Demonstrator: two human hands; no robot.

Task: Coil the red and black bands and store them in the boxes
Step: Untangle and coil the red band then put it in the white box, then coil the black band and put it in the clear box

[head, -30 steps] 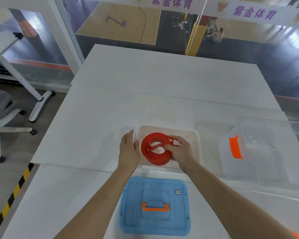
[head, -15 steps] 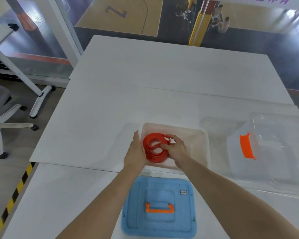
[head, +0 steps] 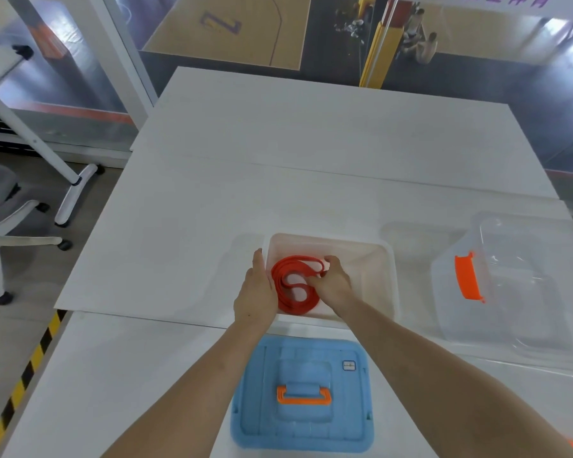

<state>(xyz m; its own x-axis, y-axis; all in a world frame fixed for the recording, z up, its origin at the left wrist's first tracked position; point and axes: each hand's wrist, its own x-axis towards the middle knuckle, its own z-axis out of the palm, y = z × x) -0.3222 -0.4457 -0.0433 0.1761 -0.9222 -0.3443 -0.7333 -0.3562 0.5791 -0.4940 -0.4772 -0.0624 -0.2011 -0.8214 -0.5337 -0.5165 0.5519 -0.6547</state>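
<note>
R hand pinches the coiled red band, now inside the clear box. L hand lies flat, fingers straight, on the box wall just left of that grip. Prob. half done: black band not in view, blue lid off, nearer than grip.

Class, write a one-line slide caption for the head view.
Right hand holds the coiled red band inside the open box, left hand against its rim; blue lid nearby.

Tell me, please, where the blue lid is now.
In the head view, the blue lid lies bottom centre on the table, just nearer than the open box.
</note>
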